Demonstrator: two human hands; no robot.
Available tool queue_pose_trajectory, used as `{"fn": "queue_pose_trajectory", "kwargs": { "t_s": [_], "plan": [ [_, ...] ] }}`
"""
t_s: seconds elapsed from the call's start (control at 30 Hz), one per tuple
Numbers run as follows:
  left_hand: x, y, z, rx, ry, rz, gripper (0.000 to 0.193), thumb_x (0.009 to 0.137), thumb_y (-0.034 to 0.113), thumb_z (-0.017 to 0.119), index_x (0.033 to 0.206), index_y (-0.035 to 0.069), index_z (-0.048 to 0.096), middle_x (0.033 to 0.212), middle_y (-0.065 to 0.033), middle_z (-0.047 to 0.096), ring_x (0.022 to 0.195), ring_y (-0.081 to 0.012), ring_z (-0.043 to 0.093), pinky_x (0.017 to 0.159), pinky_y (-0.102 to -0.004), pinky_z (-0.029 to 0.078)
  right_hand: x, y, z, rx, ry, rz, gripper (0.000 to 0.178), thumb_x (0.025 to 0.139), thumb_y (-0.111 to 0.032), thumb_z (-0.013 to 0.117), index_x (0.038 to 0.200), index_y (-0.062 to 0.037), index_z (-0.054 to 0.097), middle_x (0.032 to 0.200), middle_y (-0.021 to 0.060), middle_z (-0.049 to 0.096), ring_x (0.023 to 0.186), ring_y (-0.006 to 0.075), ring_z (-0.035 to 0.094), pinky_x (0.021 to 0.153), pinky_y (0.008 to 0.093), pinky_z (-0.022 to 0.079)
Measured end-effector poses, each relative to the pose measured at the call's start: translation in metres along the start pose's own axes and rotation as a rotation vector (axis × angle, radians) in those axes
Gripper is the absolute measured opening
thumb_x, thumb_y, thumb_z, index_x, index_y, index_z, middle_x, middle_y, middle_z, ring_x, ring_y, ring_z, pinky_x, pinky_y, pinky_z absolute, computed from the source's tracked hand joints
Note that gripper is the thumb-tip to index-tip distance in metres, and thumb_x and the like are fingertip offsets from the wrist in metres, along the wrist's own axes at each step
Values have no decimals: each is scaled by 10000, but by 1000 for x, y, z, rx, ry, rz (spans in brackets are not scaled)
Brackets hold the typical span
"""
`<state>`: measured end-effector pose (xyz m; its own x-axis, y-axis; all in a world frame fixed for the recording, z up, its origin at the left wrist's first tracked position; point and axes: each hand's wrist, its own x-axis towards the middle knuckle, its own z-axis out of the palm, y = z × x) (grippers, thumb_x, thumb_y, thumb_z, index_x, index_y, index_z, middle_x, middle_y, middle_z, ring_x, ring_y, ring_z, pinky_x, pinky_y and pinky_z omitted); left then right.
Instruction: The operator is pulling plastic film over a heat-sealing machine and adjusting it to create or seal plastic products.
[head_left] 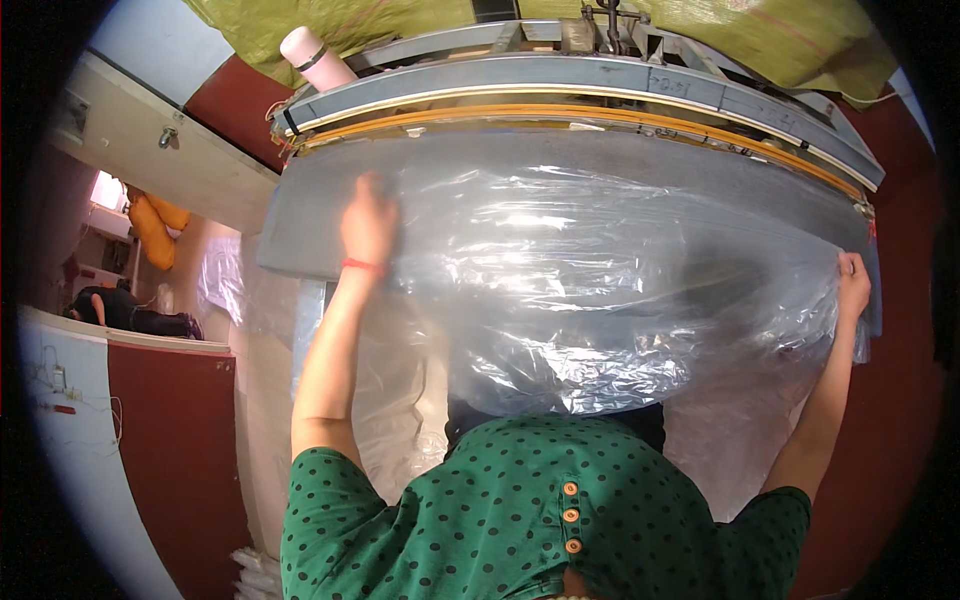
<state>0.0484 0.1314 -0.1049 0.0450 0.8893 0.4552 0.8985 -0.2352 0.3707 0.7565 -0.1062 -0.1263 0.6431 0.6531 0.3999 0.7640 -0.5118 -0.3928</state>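
A wide sheet of clear plastic film (560, 270), wrinkled and shiny, lies across a grey work surface (310, 200) and hangs over its near edge in front of me. My right hand (852, 285) pinches the film's edge at the far right, where the plastic is bunched and pulled taut. Toward the left end of the film, my left hand (368, 225) is over the surface with a red band at the wrist. Motion blurs its fingers, so whether they grip the plastic cannot be made out.
Behind the surface runs a long metal sealing bar (560, 75) with an orange strip (560, 113) along it. A pink roll (315, 58) stands at its left end. Yellow-green woven sacking (330, 25) lies beyond. More clear plastic (390, 380) hangs below, and a person (135, 315) is visible through an opening at left.
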Motion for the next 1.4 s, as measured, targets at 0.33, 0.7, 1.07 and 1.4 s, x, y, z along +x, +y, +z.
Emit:
{"fn": "queue_pose_trajectory", "kwargs": {
  "t_s": [0.33,0.7,1.07,1.4],
  "plan": [
    [-1,8,-25,424,-280,610,421,724,-6,488,1138,63,504,1150,-94,531,1134,-274,432,907,-391,369,4,12,4,16,5,-38,260,821,-342,541,851,-85,566,746,119,587,665,237,556,613,325,423],
    [29,-17,27,68,33,-3,151,741,180,609,802,43,623,749,-108,610,726,-275,567,673,-363,444,17,41,14,438,71,132,268,802,-247,608,917,-5,617,820,27,616,765,100,531,718,236,418],
    [126,-78,80,-338,500,-232,186,820,196,483,780,17,512,712,-119,536,665,-206,516,659,-322,427,78,-53,103,594,300,136,195,801,-232,592,860,-49,623,787,57,628,738,117,562,704,267,436],
    [136,-76,82,-674,465,-287,144,789,147,542,704,44,489,585,-3,490,507,-64,411,459,-207,342,91,-91,113,527,428,226,216,735,-210,635,808,-24,553,664,21,568,582,119,523,564,256,431]
  ]
}}
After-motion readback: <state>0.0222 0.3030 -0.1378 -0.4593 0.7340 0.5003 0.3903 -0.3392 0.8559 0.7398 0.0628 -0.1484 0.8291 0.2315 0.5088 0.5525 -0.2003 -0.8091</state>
